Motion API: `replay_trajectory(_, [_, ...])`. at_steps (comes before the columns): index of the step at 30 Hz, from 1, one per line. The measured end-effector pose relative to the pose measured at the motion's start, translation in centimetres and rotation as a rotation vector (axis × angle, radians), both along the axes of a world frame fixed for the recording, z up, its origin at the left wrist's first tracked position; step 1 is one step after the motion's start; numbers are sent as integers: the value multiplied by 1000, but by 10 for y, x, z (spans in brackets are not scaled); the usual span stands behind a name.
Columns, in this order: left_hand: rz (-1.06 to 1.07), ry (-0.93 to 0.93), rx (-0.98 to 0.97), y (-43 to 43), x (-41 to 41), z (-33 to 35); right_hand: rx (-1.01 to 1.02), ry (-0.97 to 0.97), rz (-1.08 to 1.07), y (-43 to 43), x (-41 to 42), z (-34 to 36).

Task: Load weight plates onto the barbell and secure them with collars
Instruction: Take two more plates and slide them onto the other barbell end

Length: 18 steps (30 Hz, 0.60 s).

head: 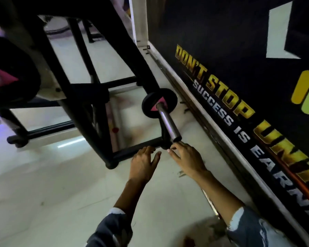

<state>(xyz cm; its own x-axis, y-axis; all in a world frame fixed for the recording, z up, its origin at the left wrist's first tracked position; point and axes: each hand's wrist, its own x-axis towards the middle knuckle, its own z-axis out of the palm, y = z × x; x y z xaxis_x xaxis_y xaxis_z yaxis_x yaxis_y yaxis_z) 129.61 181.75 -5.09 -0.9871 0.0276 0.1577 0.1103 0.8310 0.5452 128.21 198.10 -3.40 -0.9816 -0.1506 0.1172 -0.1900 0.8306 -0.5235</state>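
Observation:
A steel barbell sleeve (169, 123) points toward me, its open end just above my hands. One small black weight plate (159, 102) with pink triangle markings sits pushed up on the sleeve. My left hand (144, 164) hovers below the sleeve's end with fingers spread and nothing in it. My right hand (186, 157) is beside it, fingertips close to the sleeve's end, fingers loosely apart; whether they pinch anything small is unclear. No collar is visible.
A black steel rack frame (89, 107) stands left of the sleeve, with a large black plate (11, 72) at the far left edge. A dark wall banner (239, 86) runs along the right. The floor (61, 184) is pale tile.

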Motion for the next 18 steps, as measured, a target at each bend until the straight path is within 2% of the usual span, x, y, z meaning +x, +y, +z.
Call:
replay_trajectory(5, [105,-34,94,19,-106,-34,-90,-73,-30,27,-117,-24])
replay_trajectory(7, [180,-43,215,16,-157,-60,-288,-138,-104,31,-174,-46])
replay_trajectory(10, [300,-34,427,6,-239,-109,-643,-137,-269,35,-257,-91])
replay_trajectory(12, [333,16,535,-2,-295,-143,-780,-149,-306,36,-314,-129])
replay_trajectory(15, [269,69,666,-17,-355,-174,-854,-150,-310,32,-379,-170])
replay_trajectory(18, [123,112,684,-30,-392,-186,-921,-124,-227,27,-418,-192])
